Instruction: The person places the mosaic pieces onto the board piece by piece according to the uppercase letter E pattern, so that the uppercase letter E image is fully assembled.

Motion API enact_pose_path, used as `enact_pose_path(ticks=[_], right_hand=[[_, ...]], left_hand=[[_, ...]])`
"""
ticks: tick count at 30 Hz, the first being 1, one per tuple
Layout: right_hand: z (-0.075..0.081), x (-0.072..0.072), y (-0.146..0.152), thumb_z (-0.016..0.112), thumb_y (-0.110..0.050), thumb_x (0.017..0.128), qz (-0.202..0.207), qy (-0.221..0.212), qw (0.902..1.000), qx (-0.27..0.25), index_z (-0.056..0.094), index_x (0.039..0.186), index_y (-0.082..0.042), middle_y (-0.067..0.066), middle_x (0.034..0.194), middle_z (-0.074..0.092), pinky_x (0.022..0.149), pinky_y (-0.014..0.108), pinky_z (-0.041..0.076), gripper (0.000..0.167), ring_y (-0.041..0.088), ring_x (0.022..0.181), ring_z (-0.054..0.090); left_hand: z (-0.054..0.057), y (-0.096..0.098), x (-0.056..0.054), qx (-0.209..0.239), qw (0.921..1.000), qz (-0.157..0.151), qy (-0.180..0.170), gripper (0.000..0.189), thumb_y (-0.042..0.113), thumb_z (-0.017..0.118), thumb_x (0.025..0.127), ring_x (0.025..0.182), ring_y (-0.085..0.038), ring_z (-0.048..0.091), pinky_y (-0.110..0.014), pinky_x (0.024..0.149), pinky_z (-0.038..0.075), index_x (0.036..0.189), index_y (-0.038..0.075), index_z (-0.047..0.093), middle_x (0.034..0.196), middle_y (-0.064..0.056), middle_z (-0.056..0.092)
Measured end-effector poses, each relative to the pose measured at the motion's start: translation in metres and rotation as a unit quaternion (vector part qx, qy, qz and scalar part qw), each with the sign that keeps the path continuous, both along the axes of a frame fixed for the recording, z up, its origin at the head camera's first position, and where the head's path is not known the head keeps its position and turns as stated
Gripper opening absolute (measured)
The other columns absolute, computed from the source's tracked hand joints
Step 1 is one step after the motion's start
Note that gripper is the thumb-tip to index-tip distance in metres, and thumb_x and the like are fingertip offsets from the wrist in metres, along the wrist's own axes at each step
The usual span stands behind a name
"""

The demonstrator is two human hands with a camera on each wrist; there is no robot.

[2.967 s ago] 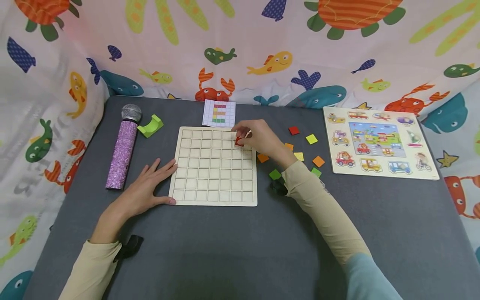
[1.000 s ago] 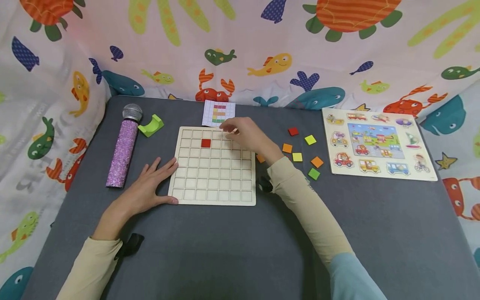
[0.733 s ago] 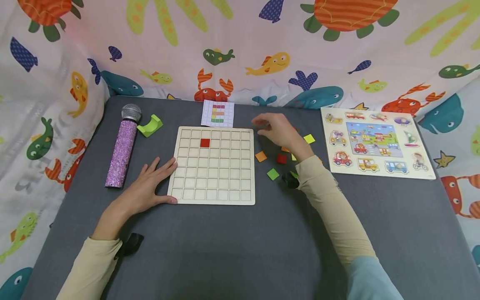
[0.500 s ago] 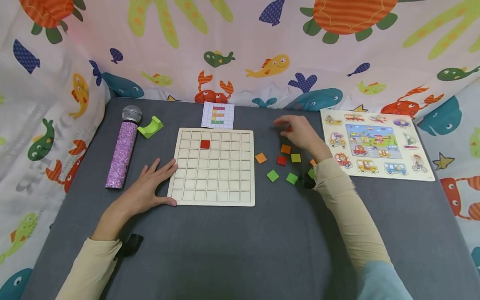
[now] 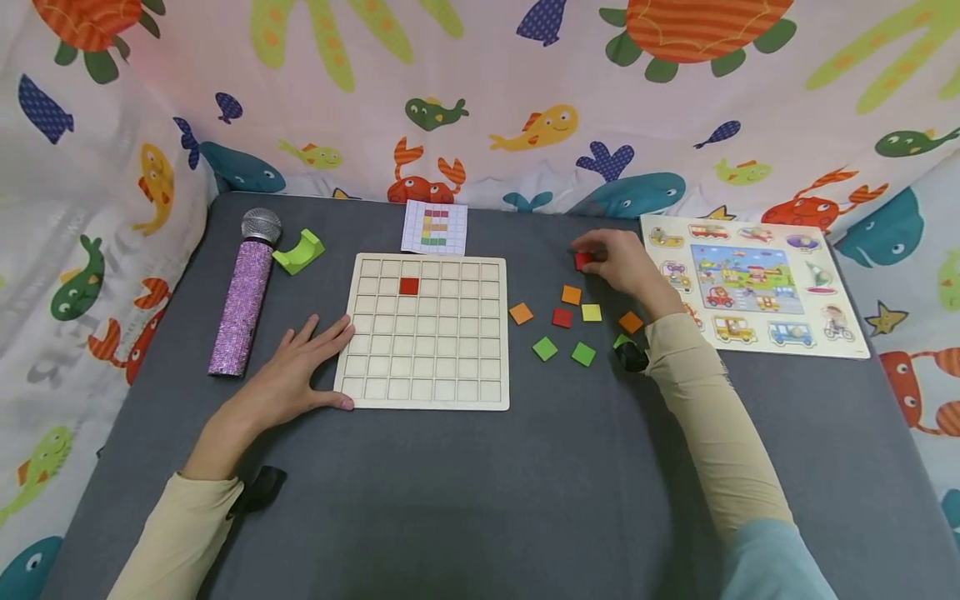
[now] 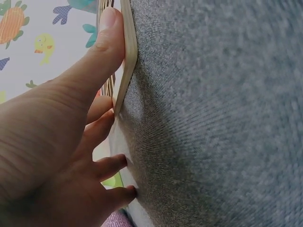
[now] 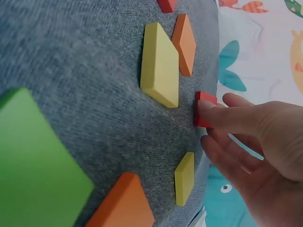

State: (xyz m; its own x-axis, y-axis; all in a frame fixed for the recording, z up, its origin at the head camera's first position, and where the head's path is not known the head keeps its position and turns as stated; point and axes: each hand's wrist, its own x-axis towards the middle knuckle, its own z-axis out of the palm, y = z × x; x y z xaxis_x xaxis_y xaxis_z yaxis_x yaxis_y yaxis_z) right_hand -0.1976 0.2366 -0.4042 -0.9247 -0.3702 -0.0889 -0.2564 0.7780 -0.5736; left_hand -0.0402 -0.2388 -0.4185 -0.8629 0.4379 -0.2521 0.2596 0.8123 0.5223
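My right hand (image 5: 618,265) pinches a small red square tile (image 5: 581,261) between thumb and fingers, at the back of the loose tiles. In the right wrist view, the thumb lies on this tile (image 7: 200,120) close to the cloth. My left hand (image 5: 300,367) is spread at the left edge of a pale wooden grid board (image 5: 431,406), thumb and fingertips touching its rim. In the left wrist view, the thumb presses along the board's edge (image 6: 127,78). One red tile (image 5: 408,287) sits in a cell of the board's second row.
Between board and right arm lie loose tiles: orange (image 5: 521,313), red (image 5: 562,317), yellow (image 5: 592,312) and green (image 5: 545,348). A patterned card (image 5: 434,227) lies behind the board. A glittery microphone (image 5: 243,304) and green arched block (image 5: 300,252) are left; a picture puzzle (image 5: 855,346) is right.
A red tile, earlier in my right hand over the board, now sits in the grid. The right hand has moved right to another red tile. My left hand stays in place.
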Motion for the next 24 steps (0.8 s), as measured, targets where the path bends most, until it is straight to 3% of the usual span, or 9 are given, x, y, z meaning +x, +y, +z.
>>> enact_pose_path(ticks=[7, 24], right_hand=[[0.007, 0.001, -0.008, 0.068, 0.005, 0.088, -0.013, 0.011, 0.9997, -0.017, 0.068, 0.112, 0.006, 0.022, 0.098, 0.068, 0.084, 0.048, 0.052, 0.023, 0.034, 0.091, 0.064], [0.015, 0.007, -0.081, 0.069, 0.002, 0.088, 0.064, 0.002, 0.9947, -0.081, 0.069, 0.112, 0.002, 0.015, 0.096, 0.067, 0.086, 0.041, 0.054, 0.023, 0.027, 0.089, 0.063]], left_hand=[[-0.001, 0.000, 0.000, 0.003, 1.0000, 0.001, -0.003, 0.106, 0.038, 0.085, 0.072, 0.147, -0.046, 0.001, -0.065, 0.114, 0.001, 0.154, 0.005, 0.027, 0.162, -0.013, 0.018], [-0.004, 0.000, -0.001, 0.015, 0.9999, 0.003, 0.002, 0.106, 0.039, 0.085, 0.071, 0.147, -0.045, 0.002, -0.064, 0.115, 0.001, 0.154, 0.006, 0.028, 0.162, -0.011, 0.019]])
